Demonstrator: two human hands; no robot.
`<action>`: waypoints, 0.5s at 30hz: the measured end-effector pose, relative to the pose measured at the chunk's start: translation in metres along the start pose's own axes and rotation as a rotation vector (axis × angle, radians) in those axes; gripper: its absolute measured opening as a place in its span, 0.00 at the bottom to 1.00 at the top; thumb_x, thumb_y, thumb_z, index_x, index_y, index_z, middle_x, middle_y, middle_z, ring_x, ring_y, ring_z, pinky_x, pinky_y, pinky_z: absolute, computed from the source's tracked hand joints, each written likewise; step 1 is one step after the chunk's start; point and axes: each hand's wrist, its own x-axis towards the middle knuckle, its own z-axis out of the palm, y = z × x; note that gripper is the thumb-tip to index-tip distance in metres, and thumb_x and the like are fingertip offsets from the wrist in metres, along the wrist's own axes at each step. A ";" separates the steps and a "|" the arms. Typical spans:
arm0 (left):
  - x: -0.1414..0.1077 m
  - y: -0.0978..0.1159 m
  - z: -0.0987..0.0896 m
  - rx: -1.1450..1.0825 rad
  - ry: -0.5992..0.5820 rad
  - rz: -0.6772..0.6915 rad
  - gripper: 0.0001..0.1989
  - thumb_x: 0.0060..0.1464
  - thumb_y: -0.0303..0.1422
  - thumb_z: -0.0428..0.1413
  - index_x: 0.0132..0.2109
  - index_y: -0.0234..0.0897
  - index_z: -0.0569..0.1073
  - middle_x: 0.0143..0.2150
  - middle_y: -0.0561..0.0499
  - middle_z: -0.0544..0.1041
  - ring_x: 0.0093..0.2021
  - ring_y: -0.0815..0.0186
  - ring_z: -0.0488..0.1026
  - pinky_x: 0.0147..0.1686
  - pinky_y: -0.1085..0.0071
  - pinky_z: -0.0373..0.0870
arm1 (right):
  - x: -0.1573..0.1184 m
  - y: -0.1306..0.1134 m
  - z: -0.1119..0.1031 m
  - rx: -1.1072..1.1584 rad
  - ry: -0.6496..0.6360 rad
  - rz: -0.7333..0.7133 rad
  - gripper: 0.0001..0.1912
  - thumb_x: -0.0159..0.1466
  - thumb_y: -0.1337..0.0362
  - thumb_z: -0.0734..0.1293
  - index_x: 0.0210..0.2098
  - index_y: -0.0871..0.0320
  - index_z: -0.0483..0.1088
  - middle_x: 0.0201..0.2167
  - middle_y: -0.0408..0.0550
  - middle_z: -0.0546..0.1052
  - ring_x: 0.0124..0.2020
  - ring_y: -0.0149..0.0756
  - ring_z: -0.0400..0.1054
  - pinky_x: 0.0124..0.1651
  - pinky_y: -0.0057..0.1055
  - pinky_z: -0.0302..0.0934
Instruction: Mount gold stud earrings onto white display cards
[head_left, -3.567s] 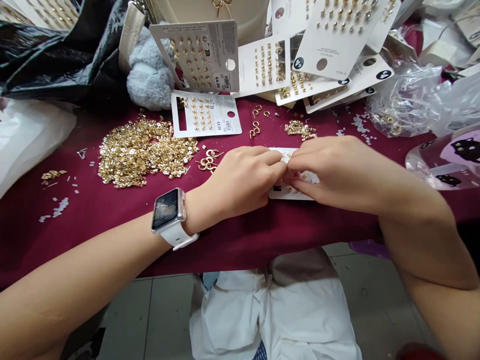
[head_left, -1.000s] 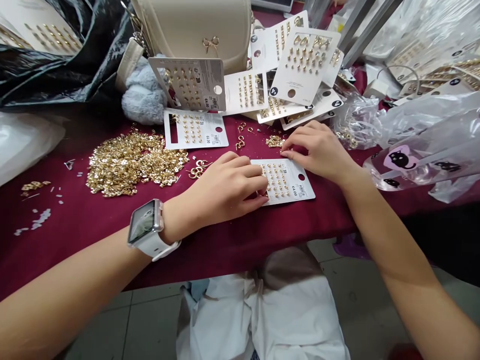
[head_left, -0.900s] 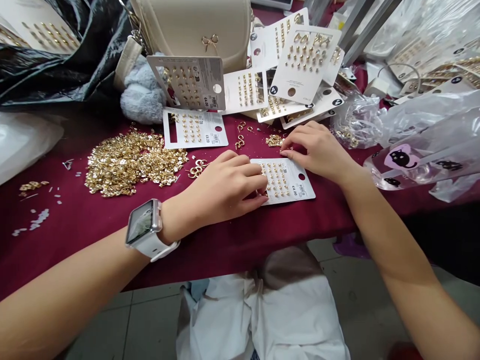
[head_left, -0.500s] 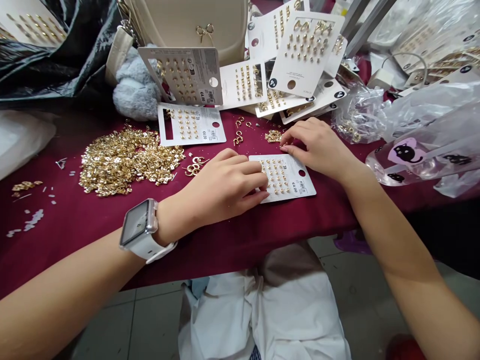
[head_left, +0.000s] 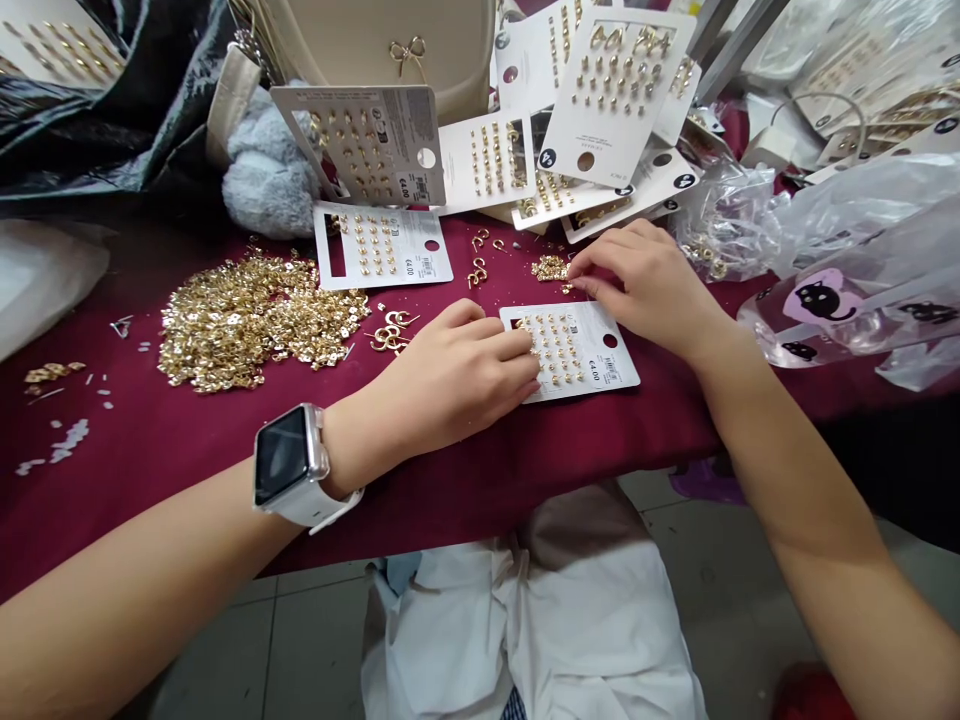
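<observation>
My left hand [head_left: 469, 370], with a watch [head_left: 289, 460] on its wrist, rests at the left edge of a white earring card [head_left: 619, 375], fingers curled over that edge. Rows of small gold studs cover the card's middle. Whether those fingers grip the card is hard to see. Beyond the card's far edge, my right hand [head_left: 637, 285] has thumb and forefinger close together beside a small pile of gold pieces [head_left: 549, 267]; anything between the fingertips is too small to make out. A large heap of gold earring backs [head_left: 247, 320] lies to the left.
Another earring card [head_left: 439, 262] lies behind my left hand. More cards [head_left: 589, 150] lean against a beige bag [head_left: 337, 45] with a grey plush [head_left: 270, 170]. Clear plastic bags [head_left: 862, 290] are at the right. Gold hoops [head_left: 390, 332] lie near my left hand.
My right hand has shifted slightly right and up, its fingertips still by the small gold pile. My left wrist has turned a little, showing more of the watch face.
</observation>
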 end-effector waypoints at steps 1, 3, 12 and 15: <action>0.000 0.000 0.000 0.014 0.007 0.005 0.16 0.66 0.34 0.45 0.35 0.38 0.75 0.32 0.55 0.76 0.33 0.68 0.70 0.41 0.68 0.58 | 0.000 0.000 -0.001 0.005 0.001 0.002 0.11 0.66 0.64 0.58 0.39 0.52 0.73 0.40 0.50 0.77 0.46 0.48 0.67 0.51 0.47 0.58; 0.000 0.000 0.001 0.028 0.017 0.008 0.16 0.66 0.34 0.45 0.35 0.38 0.74 0.31 0.55 0.76 0.33 0.68 0.70 0.41 0.68 0.58 | 0.000 -0.001 -0.002 0.005 -0.013 0.001 0.11 0.66 0.64 0.58 0.38 0.52 0.73 0.40 0.50 0.77 0.46 0.49 0.67 0.51 0.48 0.58; -0.001 0.000 0.001 0.043 0.025 0.015 0.14 0.65 0.32 0.46 0.33 0.37 0.72 0.32 0.54 0.75 0.32 0.68 0.69 0.39 0.68 0.57 | 0.001 0.001 0.002 0.012 -0.046 -0.010 0.09 0.65 0.63 0.61 0.35 0.54 0.73 0.38 0.50 0.77 0.46 0.49 0.67 0.50 0.48 0.59; 0.000 0.002 0.004 0.049 0.053 0.004 0.13 0.65 0.32 0.47 0.33 0.37 0.71 0.31 0.54 0.75 0.32 0.67 0.69 0.38 0.68 0.57 | 0.004 0.001 0.001 0.044 -0.041 0.023 0.08 0.64 0.65 0.61 0.33 0.55 0.72 0.38 0.51 0.77 0.46 0.50 0.67 0.51 0.49 0.59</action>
